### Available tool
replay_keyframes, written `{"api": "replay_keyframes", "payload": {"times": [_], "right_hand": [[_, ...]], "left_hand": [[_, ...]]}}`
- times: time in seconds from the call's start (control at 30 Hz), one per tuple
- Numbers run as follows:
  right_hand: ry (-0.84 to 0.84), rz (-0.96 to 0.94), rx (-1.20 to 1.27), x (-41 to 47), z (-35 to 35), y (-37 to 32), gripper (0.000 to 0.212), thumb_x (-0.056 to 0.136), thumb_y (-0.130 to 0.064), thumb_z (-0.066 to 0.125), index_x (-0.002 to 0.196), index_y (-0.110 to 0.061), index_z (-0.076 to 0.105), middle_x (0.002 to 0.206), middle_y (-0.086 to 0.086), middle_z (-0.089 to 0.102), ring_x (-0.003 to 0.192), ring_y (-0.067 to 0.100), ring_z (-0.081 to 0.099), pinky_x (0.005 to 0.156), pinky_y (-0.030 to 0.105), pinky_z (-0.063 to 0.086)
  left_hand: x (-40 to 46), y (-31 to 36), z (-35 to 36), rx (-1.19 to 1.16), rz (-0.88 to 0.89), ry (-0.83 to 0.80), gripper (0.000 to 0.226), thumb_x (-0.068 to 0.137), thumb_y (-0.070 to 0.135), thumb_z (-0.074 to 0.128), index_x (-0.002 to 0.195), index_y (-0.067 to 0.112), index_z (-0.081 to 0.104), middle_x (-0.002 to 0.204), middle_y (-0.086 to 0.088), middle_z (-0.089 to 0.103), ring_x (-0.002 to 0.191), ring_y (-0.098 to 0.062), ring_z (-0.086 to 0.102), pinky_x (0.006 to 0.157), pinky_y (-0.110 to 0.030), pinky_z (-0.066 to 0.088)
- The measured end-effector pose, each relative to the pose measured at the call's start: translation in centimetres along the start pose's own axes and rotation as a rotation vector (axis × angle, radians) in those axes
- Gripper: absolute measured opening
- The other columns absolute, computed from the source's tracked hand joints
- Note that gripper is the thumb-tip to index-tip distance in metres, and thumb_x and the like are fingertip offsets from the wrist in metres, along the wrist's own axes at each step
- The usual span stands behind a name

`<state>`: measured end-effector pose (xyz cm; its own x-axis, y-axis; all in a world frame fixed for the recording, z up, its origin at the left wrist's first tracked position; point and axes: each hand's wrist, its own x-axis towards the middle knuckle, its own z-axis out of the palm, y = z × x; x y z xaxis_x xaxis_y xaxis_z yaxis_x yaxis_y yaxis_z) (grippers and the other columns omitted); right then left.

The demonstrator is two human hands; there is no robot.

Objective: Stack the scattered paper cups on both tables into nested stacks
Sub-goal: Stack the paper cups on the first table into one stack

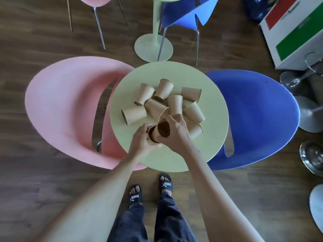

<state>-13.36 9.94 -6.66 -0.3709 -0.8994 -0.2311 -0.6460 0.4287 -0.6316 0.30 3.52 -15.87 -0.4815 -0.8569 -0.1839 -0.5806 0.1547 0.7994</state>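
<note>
Brown paper cups lie tipped on their sides in a loose heap on a round pale-yellow table, clustered from centre toward 12 o'clock. One cup at 9 o'clock of the heap lies with its mouth facing left. Another at 4 o'clock rests partly behind the right wrist.

Left hand, grip wrapped around a held cup near the table's 6 o'clock edge. Right hand, grip closed on a second cup, mouth open toward the camera, its body touching the left-hand cup. Cannot tell whether one sits inside the other.

Pink chair at the table's 9 o'clock, blue chair at 3 o'clock, both seats tucked partly under the top. Second table pedestal stands at 12 o'clock on dark wood floor. Black slides below the 6 o'clock edge.
</note>
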Motion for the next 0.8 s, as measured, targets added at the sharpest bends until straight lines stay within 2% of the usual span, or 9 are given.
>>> {"api": "replay_keyframes", "payload": {"times": [0.1,0.2,0.3,0.4,0.47,0.57,0.63,0.7,0.8], "right_hand": [[-0.039,-0.014,0.014,-0.1,0.2,0.7,0.090,0.069,-0.031,0.088,0.146,-0.018,0.044,0.131,0.014,0.045,0.123,0.038,0.047,0.106,0.045,0.044],[-0.067,-0.016,0.066,-0.3,0.1,1.4,0.102,0.068,-0.046,0.090,0.150,-0.016,0.038,0.137,0.013,0.047,0.128,0.031,0.046,0.108,0.039,0.041],[0.110,0.078,0.164,0.2,0.3,2.6,0.073,0.085,-0.054,0.070,0.140,-0.011,0.050,0.133,0.012,0.056,0.125,0.027,0.051,0.104,0.031,0.040],[0.413,0.376,0.257,1.6,0.2,5.1,0.052,0.089,-0.032,0.062,0.131,-0.004,0.051,0.126,0.017,0.055,0.120,0.039,0.052,0.103,0.045,0.041],[0.479,0.652,0.370,2.4,-0.1,6.7,0.067,0.085,-0.022,0.068,0.141,-0.002,0.037,0.135,0.022,0.045,0.126,0.043,0.044,0.106,0.045,0.037],[0.426,0.898,0.542,3.6,0.3,8.4,0.086,0.077,-0.034,0.082,0.139,-0.002,0.031,0.140,0.022,0.041,0.134,0.041,0.037,0.108,0.045,0.037],[0.403,0.977,0.616,4.0,0.6,9.0,0.089,0.072,-0.040,0.086,0.135,-0.005,0.033,0.133,0.018,0.050,0.126,0.038,0.047,0.102,0.045,0.046],[0.362,0.979,0.668,4.1,0.5,9.4,0.084,0.075,-0.038,0.086,0.133,-0.005,0.034,0.120,0.012,0.053,0.107,0.031,0.053,0.085,0.038,0.049],[0.376,0.946,0.688,3.8,0.1,9.6,0.074,0.075,-0.032,0.084,0.128,-0.005,0.039,0.116,0.010,0.051,0.102,0.029,0.054,0.075,0.035,0.044]], "left_hand": [[0.0,0.5,0.6,-0.038,-0.008,-0.021,0.074,0.057,0.020,0.098,0.120,0.016,0.060,0.111,0.002,0.069,0.095,-0.016,0.067,0.083,-0.027,0.054],[0.2,1.0,1.4,-0.088,-0.026,-0.013,0.065,0.060,0.019,0.096,0.115,0.019,0.062,0.108,0.005,0.070,0.094,-0.013,0.066,0.079,-0.020,0.052],[0.4,1.0,2.1,-0.107,-0.036,-0.015,0.073,0.055,0.025,0.097,0.119,0.027,0.060,0.112,0.011,0.070,0.100,-0.008,0.066,0.079,-0.005,0.043],[0.6,1.0,2.6,-0.126,-0.014,-0.005,0.079,0.053,0.027,0.097,0.123,0.029,0.060,0.115,0.012,0.068,0.107,-0.008,0.064,0.089,-0.016,0.050],[0.9,1.0,2.9,-0.111,0.012,0.012,0.080,0.055,0.028,0.097,0.125,0.026,0.060,0.116,0.011,0.068,0.107,-0.009,0.064,0.089,-0.016,0.049],[1.3,1.0,3.4,-0.083,0.041,0.023,0.082,0.056,0.028,0.098,0.128,0.019,0.059,0.117,0.005,0.068,0.107,-0.013,0.063,0.089,-0.018,0.051],[1.4,0.8,3.7,-0.079,0.050,0.025,0.084,0.056,0.027,0.099,0.129,0.017,0.059,0.119,0.003,0.068,0.108,-0.015,0.063,0.091,-0.029,0.056],[1.4,0.8,3.9,-0.090,0.050,0.019,0.086,0.056,0.027,0.098,0.131,0.018,0.058,0.120,0.002,0.067,0.109,-0.015,0.062,0.091,-0.035,0.058],[1.5,0.9,4.1,-0.090,0.046,0.005,0.086,0.056,0.028,0.099,0.131,0.019,0.057,0.121,0.003,0.067,0.110,-0.014,0.061,0.091,-0.029,0.057]]}}
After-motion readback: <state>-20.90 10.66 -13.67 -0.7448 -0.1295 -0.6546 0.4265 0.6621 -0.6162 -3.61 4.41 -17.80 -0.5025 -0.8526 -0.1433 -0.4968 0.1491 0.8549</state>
